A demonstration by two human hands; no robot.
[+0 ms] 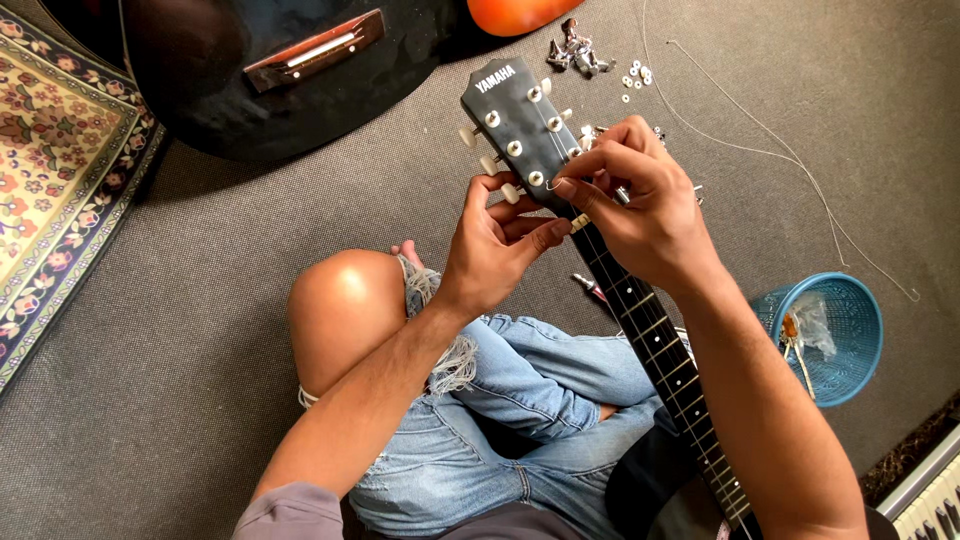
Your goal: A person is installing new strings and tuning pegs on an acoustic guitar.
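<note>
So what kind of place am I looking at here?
Probably a home music room or small repair corner: a black guitar body lies on the grey carpet, a keyboard edges the corner, and loose tuner parts are scattered near the headstock.

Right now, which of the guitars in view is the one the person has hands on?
The black guitar lying across the lap: both the left hand and right hand grip its headstock. The other black guitar body and the orange one lie untouched on the carpet.

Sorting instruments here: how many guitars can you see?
3: one black guitar across the lap, held at the headstock; a black body top left; an orange body at the top edge, mostly cropped.
</note>
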